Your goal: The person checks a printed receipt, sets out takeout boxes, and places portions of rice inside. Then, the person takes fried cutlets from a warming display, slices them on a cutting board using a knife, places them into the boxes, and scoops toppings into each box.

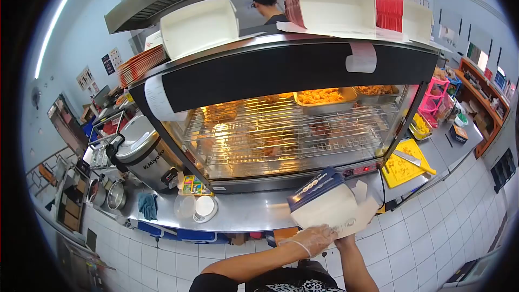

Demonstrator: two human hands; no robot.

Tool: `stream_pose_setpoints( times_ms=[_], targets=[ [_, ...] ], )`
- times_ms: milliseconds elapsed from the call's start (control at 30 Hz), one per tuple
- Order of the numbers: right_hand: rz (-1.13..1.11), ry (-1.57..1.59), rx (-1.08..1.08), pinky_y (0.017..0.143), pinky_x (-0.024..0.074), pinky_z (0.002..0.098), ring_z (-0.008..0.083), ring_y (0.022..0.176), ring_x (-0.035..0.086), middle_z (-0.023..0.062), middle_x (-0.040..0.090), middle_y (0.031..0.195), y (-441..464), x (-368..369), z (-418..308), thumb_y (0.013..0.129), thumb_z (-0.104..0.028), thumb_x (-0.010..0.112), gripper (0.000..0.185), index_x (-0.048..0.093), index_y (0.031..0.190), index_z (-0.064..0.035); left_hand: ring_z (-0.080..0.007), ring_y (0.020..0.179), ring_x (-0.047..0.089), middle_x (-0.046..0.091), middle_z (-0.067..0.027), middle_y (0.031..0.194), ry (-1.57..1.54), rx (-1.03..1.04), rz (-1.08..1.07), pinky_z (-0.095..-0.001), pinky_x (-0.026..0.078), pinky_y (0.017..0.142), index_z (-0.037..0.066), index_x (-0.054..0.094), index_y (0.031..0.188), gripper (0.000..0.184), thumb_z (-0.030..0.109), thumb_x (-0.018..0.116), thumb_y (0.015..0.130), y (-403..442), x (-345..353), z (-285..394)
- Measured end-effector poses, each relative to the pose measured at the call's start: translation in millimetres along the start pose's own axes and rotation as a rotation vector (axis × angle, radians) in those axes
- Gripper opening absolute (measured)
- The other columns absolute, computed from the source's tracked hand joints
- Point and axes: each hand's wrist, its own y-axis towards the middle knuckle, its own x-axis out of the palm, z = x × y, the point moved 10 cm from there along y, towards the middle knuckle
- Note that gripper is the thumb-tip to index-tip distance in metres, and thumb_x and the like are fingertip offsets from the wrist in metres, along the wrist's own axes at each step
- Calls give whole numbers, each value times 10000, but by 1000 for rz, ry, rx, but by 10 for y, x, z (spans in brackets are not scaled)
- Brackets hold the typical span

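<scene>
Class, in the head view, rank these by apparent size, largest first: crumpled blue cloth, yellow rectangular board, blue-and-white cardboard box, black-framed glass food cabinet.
1. Black-framed glass food cabinet
2. Blue-and-white cardboard box
3. Yellow rectangular board
4. Crumpled blue cloth

The box seems nearer the camera, so true sizes remain unsure.

- Steel counter, brushed finish: bore the glass-fronted heated cabinet.
- Left of cabinet, same counter: Miyako cooker, multicoloured box, bluish cloth, and clear container just beside a white-topped tub.
- Cabinet top: supported paper food trays, some stacked.
- Wire racks inside: held browned food pieces; types could not be told.
- Right-hand worktop: carried a yellow board and a small dark box.
- Yellow board: held chopped yellow pieces and a knife.
</scene>
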Motion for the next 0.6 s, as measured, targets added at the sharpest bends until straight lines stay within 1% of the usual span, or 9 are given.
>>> stream_pose_setpoints(
  times_ms=[33,133,233,267,333,367,400,533,600],
  targets=[
    [-58,0,-17,1003,523,410,278,1159,629,124,592,1334,137,-261,68,1011,-370,559,540,424,1451,-89,-284,968,640,652,-105,967,-46,34,56,-409,552,831,46,646,1090,253,102,650,843,-82,-138,70],
    [185,-331,-165,1030,496,407,282,1198,599,149,579,1347,87,-375,-173,972,-279,586,553,424,1446,-44,-302,931,655,680,-113,1001,-143,152,238,-414,559,828,50,637,1186,367,116,694,829,-430,-581,281],
    [385,-709,-387,1058,469,403,286,1237,570,173,567,1360,-134,-127,-729,934,-188,613,573,424,1441,1,-319,862,676,705,-125,1010,-146,57,399,-422,571,759,48,644,1163,318,121,695,858,-1034,-1242,-82],
    [356,-678,-457,1067,461,402,287,1250,560,181,563,1365,-255,67,-910,921,-158,622,581,424,1439,16,-335,776,688,722,-134,923,-202,29,518,-416,569,684,33,693,1056,188,120,683,890,-1406,-1740,-185],
    [174,-457,-564,1066,467,410,300,1247,567,201,562,1360,-543,581,-1227,891,-97,631,587,429,1423,48,-183,697,695,732,-104,825,-593,-379,621,-316,541,632,4,724,1058,237,189,686,916,-2416,-1976,-837],
    [67,-330,-601,1056,482,419,311,1231,583,213,565,1351,-786,981,-1426,874,-66,630,585,434,1409,64,-123,663,665,738,-91,808,-587,-424,667,-287,525,592,-34,725,1030,224,133,694,884,-2874,-2184,-926],
    [-49,-301,-624,1037,501,425,316,1209,602,213,580,1329,-961,1370,-1539,879,-70,621,552,453,1383,77,-125,592,613,718,-59,762,-603,-556,779,-280,488,548,-48,723,970,206,128,701,866,-3431,-2147,-1112],
    [-377,-173,-746,931,573,425,297,1033,698,183,673,1180,-1201,2958,-1669,950,-181,575,445,543,1307,82,-85,596,537,661,-33,713,-666,-551,1152,-252,392,531,-52,706,917,252,198,713,886,-4446,-2159,-1288],
    [-517,-20,-645,905,576,395,276,1008,692,165,671,1137,-1208,4085,-1486,954,-173,567,384,559,1260,59,-75,607,529,639,-30,690,-609,-534,1181,-254,389,538,-42,708,917,234,192,689,928,-4630,-2106,-1340]
  ],
)
